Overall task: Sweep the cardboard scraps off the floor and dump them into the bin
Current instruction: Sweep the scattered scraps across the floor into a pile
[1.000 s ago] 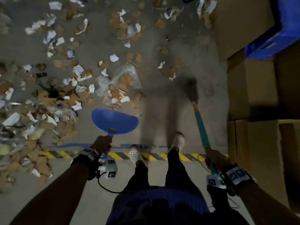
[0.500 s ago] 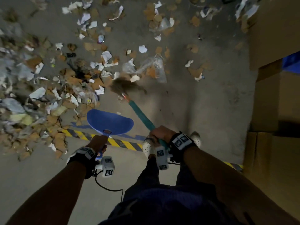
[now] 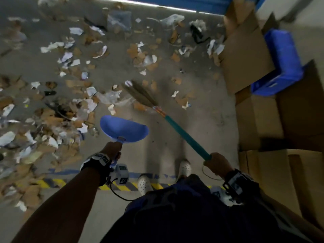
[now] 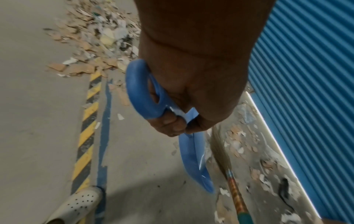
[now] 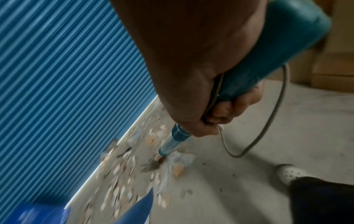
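Observation:
Cardboard and paper scraps (image 3: 52, 120) litter the grey floor, thickest at the left, and show beside the wall as scraps (image 5: 122, 178) in the right wrist view. My left hand (image 3: 112, 149) grips the loop handle (image 4: 141, 94) of a blue dustpan (image 3: 124, 128), held just above the floor near the pile's edge. My right hand (image 3: 217, 162) grips the teal handle (image 5: 268, 60) of a broom (image 3: 184, 134). The broom's bristle head (image 3: 140, 93) points up-left among the scraps, right of the dustpan (image 4: 195, 159).
Stacked cardboard boxes (image 3: 280, 128) line the right side, with a blue plastic crate (image 3: 278, 64) on them. A blue corrugated shutter (image 4: 306, 91) closes the far side. A yellow-black hazard stripe (image 3: 52, 183) crosses the floor by my white shoes (image 3: 143, 183).
The broom has swung back right and forward from the pile at the left; my right hand has moved right, away from the left hand. The dustpan has stayed in about the same place.

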A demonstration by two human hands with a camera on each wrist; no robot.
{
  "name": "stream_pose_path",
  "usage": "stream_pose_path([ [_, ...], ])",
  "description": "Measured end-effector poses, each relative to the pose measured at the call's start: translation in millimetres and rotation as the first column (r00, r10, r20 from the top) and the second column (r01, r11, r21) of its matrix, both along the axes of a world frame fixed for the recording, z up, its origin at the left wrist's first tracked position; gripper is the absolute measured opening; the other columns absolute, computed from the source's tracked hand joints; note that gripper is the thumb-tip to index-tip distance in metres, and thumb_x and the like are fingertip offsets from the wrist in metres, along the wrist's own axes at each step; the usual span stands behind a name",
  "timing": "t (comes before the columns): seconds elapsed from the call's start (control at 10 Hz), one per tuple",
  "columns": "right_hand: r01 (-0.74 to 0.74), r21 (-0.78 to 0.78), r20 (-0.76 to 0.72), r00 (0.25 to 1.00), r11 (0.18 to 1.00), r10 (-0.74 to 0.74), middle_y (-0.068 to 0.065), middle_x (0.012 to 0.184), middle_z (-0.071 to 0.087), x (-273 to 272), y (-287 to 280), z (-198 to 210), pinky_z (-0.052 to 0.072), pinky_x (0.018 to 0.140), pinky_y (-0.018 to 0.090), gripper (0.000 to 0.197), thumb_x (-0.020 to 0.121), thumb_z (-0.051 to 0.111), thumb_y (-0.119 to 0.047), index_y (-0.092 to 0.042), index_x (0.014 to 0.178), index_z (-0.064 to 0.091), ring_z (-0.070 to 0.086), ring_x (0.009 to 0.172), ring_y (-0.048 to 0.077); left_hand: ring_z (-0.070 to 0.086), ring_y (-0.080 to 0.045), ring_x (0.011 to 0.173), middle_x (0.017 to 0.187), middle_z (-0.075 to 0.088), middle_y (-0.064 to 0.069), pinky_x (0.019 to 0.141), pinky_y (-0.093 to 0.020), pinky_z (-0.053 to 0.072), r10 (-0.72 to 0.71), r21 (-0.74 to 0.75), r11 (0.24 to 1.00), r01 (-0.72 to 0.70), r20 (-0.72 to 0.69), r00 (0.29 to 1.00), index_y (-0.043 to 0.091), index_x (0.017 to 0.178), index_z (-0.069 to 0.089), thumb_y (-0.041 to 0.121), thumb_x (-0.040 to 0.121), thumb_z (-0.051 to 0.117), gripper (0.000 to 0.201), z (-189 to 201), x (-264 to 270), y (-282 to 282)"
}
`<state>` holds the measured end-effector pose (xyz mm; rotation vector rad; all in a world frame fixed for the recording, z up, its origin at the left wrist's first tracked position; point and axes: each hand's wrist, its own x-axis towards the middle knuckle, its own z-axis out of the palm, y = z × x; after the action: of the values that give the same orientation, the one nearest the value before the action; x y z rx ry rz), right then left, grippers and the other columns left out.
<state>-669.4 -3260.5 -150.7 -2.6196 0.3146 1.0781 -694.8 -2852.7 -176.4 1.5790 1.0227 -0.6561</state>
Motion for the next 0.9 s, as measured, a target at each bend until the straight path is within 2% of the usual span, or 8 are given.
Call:
stream_pose_path([
  [0.1,0.25,0.075,0.006,0.968,0.965,-0.251,0.004,0.057,0.051,0.8,-56.5,-0.4,0.039,0.048,0.027,0.019,0.087,0.066,-0.02,-0.003,0.086,0.057,0.048,0.047,0.019,0.024,-0.02,0.049,0.046,0.025,-0.005,0.055,-0.032,0.019,-0.049,-0.052,0.997,0.051,0.051,0.998,0.013,0.062,0.03,0.012,0.096,0.042,0.036,7.2,38.1,-27.6],
  [0.2,0.517,0.14,-0.014,0.854,0.845,-0.52,0.004,0.044,0.045,12.2,-112.3,1.9,0.034,0.04,0.024,0.015,0.09,0.063,-0.008,0.005,0.085,0.057,0.041,0.037,0.018,0.023,-0.02,0.049,0.056,0.024,-0.007,0.055,-0.034,0.019,-0.087,-0.071,0.993,0.093,0.084,0.993,0.014,0.064,0.03,0.012,0.097,0.043,0.036,5.3,77.6,-53.7],
  [0.4,0.692,0.121,-0.116,0.722,0.712,-0.682,0.0,0.028,0.039,103.4,-210.7,5.3,0.03,0.038,0.021,0.04,0.096,0.051,-0.003,-0.008,0.057,0.045,0.036,0.023,0.012,0.025,-0.02,0.049,0.06,0.028,-0.01,0.052,-0.032,0.02,-0.158,-0.052,0.986,0.158,0.006,0.987,0.011,0.067,0.033,0.004,0.09,0.043,0.026,-6.1,158.2,-105.2],
  [0.5,0.685,0.12,-0.2,0.725,0.718,-0.659,0.011,0.059,0.06,171.2,-259.8,-13.3,0.044,0.061,0.031,0.033,0.095,0.057,-0.012,-0.006,0.063,0.052,0.049,0.056,0.023,0.023,-0.018,0.048,0.058,0.026,-0.008,0.055,-0.037,0.013,-0.16,-0.022,0.987,0.159,-0.033,0.987,0.012,0.067,0.033,0.008,0.093,0.043,0.029,-9.2,187.6,-131.5],
  [0.6,0.601,0.067,-0.253,0.782,0.796,-0.569,0.019,0.126,0.054,216.7,-296.5,-70.8,0.044,0.093,0.038,0.018,0.088,0.066,-0.019,-0.013,0.104,0.059,0.054,0.104,0.031,0.024,-0.019,0.047,0.058,0.028,-0.008,0.048,-0.028,0.015,-0.156,0.008,0.988,0.157,-0.076,0.985,0.01,0.067,0.035,0.001,0.092,0.041,0.027,-14.8,209.9,-142.5],
  [0.7,0.384,0.094,-0.327,0.884,0.919,-0.336,0.0,0.124,0.054,244.8,-228.0,-72.8,0.038,0.1,0.03,0.016,0.094,0.058,-0.017,-0.019,0.109,0.058,0.05,0.116,0.023,0.03,-0.02,0.045,0.056,0.036,-0.012,0.05,-0.027,0.023,-0.188,0.036,0.98,0.194,-0.127,0.974,0.004,0.074,0.04,0.0,0.092,0.043,0.019,-18.8,226.5,-140.9],
  [0.8,0.033,0.126,-0.339,0.941,0.991,0.012,-0.006,0.075,0.04,268.8,-154.1,-96.8,0.03,0.075,0.024,0.032,0.094,0.044,-0.02,-0.025,0.065,0.033,0.041,0.082,0.018,0.031,-0.02,0.045,0.055,0.038,-0.011,0.05,-0.027,0.024,-0.139,0.079,0.985,0.156,-0.187,0.972,0.004,0.073,0.042,-0.001,0.091,0.044,0.019,-25.0,231.6,-134.2],
  [0.9,0.382,0.299,-0.558,0.813,0.874,-0.165,-0.003,0.075,0.046,282.3,-66.8,-97.2,0.045,0.077,0.024,0.028,0.093,0.048,-0.019,-0.025,0.067,0.04,0.046,0.067,0.012,0.031,-0.017,0.04,0.05,0.035,-0.008,0.047,-0.023,0.025,-0.064,0.11,0.99,0.092,-0.235,0.97,0.005,0.069,0.041,0.001,0.092,0.044,0.023,-29.6,230.6,-130.9],
])
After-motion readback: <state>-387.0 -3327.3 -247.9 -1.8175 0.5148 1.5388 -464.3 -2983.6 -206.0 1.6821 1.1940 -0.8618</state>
